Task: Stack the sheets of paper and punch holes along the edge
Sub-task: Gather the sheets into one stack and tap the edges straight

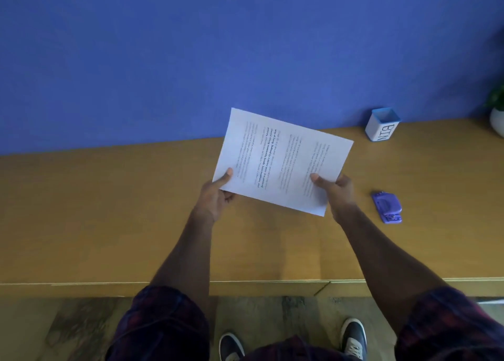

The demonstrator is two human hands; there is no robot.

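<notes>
Left hand (218, 194) and right hand (336, 191) pinch the paper sheets (281, 161).

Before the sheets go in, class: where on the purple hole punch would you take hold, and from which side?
Grip the hole punch across its rounded lever body, coming from above with the right hand, the nearer one. It lies flat on the desk, so only its top and sides are free. It lies clear of the bin. Both hands now pinch the paper, so the left hand would have to hold it alone.
</notes>
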